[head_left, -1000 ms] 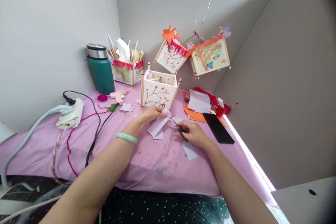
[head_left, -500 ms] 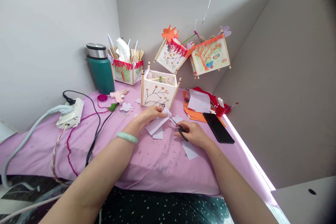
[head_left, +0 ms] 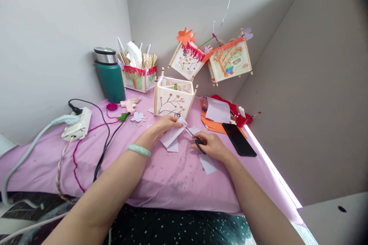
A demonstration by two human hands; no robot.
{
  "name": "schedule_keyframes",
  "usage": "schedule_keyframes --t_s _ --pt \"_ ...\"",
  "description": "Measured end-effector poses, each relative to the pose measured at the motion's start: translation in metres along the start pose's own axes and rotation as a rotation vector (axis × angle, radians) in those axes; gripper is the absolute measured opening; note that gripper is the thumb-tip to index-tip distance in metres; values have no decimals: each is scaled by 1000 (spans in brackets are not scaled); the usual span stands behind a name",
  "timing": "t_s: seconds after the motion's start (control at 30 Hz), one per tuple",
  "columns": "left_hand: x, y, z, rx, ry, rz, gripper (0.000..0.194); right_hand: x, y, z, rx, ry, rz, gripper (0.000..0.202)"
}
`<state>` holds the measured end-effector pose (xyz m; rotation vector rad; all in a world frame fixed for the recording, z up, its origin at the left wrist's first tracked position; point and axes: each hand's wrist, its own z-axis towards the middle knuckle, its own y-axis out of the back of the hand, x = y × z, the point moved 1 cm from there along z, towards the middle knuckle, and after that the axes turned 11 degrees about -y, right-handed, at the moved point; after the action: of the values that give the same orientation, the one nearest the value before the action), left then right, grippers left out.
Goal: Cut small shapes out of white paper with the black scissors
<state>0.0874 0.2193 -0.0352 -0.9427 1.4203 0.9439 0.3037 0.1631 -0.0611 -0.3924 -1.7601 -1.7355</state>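
My left hand (head_left: 168, 123) pinches a small piece of pale lilac paper (head_left: 182, 121) above the pink tablecloth. In my right hand (head_left: 212, 145) is a pair of scissors (head_left: 199, 143) with dark handles, its blades pointing left and touching the paper. Beneath and between the hands lie pale paper pieces (head_left: 171, 138), and another cut piece (head_left: 207, 164) rests below my right hand. Just behind stands a white lantern (head_left: 175, 99) with wooden corner sticks and a drawn flowering branch. A pale paper flower (head_left: 138, 117) lies left of my left hand.
Two decorated lanterns (head_left: 230, 62) hang at the back. A green bottle (head_left: 110, 78) and a stick-filled holder (head_left: 138, 78) stand back left. Nearer are a pink glue gun (head_left: 130, 104), cables and a power strip (head_left: 77, 124). At right lie a phone (head_left: 239, 139) and coloured paper (head_left: 214, 126).
Both hands stay almost in place. The small paper at the scissors' tips has shifted slightly; little else differs.
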Motion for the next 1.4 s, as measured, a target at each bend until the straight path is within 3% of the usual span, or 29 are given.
schedule_keyframes --t_s 0.43,0.83,1.4 --pt "-12 -7 -10 11 55 -21 9 1 1 -1 3 2 -8 37" --pt "7 2 6 44 -1 -29 13 0 0 -1 -2 13 -13 37" --pt "8 1 5 56 -18 26 20 -1 0 -1 -9 28 -23 37"
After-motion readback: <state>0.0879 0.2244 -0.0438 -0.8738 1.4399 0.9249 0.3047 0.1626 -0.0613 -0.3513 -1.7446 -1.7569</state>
